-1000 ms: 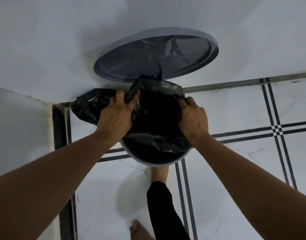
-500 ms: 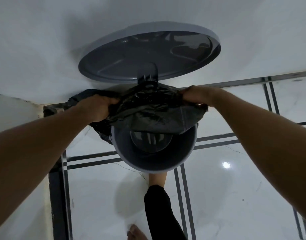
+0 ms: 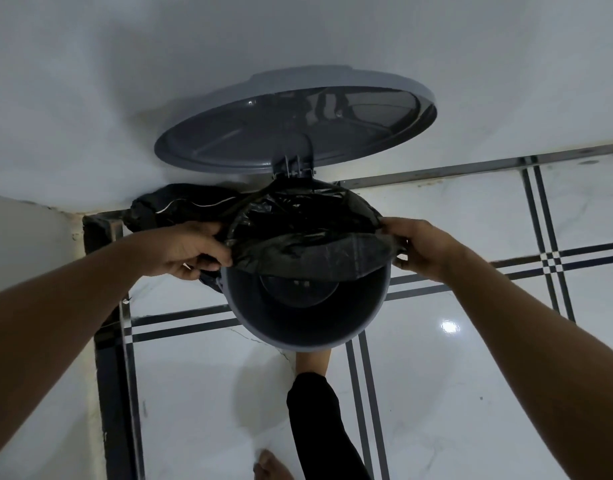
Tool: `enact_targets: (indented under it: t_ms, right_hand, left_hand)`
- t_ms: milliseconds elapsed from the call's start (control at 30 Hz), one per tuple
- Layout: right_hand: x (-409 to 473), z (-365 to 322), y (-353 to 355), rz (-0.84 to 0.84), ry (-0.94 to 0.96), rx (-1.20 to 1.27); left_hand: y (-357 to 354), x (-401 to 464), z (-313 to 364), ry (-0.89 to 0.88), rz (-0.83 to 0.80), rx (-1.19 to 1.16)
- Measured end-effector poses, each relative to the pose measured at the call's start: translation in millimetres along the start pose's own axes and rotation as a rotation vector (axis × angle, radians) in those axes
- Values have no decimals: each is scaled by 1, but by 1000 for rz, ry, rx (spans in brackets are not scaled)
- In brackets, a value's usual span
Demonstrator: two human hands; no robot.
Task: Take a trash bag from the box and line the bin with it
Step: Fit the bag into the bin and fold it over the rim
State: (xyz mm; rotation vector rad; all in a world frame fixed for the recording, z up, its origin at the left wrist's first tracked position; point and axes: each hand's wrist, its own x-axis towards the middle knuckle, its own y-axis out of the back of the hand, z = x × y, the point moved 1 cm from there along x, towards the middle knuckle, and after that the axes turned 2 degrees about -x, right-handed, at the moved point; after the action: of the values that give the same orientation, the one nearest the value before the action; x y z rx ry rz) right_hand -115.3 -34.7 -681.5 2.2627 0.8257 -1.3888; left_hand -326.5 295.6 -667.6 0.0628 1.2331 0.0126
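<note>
- Both hands, the left hand [image 3: 189,249] and right hand [image 3: 421,247], gripped the trash bag [image 3: 308,244] edge in closed fingers
- Best to stretch it evenly over the bin [image 3: 298,336] rim

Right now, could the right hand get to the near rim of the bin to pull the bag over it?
Probably yes. The right hand grips the bag at the bin's right side, and the near rim lies bare, with nothing between them. The open lid stands at the far side, out of the way.
</note>
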Motion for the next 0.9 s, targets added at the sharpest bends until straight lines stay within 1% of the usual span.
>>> enact_targets:
  t_ms: [67,100,167,233,333,367,400,467,533,600,667,800,900]
  right_hand:
    - [-7,7,2,-18,34,-83]
    - [-11,11,3,-29,37,-110]
    - [-20,20,3,-35,27,-144]
    - [-28,30,2,-10,18,-128]
    - [-37,42,-2,54,51,-47]
    - [-39,45,-3,69,68,-31]
    - [-42,48,-5,71,82,-12]
    - [-45,52,-10,42,98,34]
    - [-48,56,-13,11,106,59]
    - [-52,62,-15,4,116,77]
    - [-56,71,-17,34,141,122]
    - [-66,95,-24,257,213,252]
    - [-71,114,-33,328,186,402]
  left_hand:
    - [-7,-2,0,-74,99,91]
    - [-10,-3,-1,-103,159,82]
    - [-18,-6,-4,-131,223,12]
    - [-23,-8,-12,-120,224,-123]
    - [-33,-19,-24,-81,155,-487]
    - [-38,-21,-25,-65,173,-584]
    - [-42,-21,-26,-60,232,-624]
    - [-51,-17,-24,-93,400,-556]
    - [-60,-14,-19,-122,548,-556]
    - [-62,-8,-22,-144,596,-554]
    - [-61,-9,-29,-199,575,-445]
    - [-53,-19,-47,-376,546,102]
    - [-60,-17,-67,-497,505,347]
